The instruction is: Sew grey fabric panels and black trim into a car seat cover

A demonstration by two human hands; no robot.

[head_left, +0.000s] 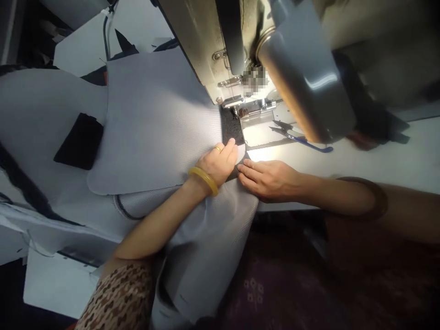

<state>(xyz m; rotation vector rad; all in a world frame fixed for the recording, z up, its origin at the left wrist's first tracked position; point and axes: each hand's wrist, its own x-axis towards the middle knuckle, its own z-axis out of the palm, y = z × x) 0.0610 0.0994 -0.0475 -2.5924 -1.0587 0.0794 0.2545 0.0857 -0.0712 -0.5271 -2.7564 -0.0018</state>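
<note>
A large piece of grey mesh fabric (158, 114) lies under the sewing machine head (199, 41), its right edge at the presser foot (235, 103). A black strip (233, 128) runs along that edge, directly below the needle area. My left hand (220, 162), with a ring and a yellow bangle at the wrist, is closed on the fabric edge, fingers bent and pressed together. Close beside it, my right hand (271, 178) pinches the same edge lower down; its thumb is hidden. The fabric's lower part hangs over the table's front edge.
Thread snips (299, 140) with a blue handle lie on the white table (378, 160), right of the needle. A grey cylindrical lamp-like housing (305, 78) hangs over the work area. A black patch (80, 142) shows on the fabric at left. White surfaces stand behind.
</note>
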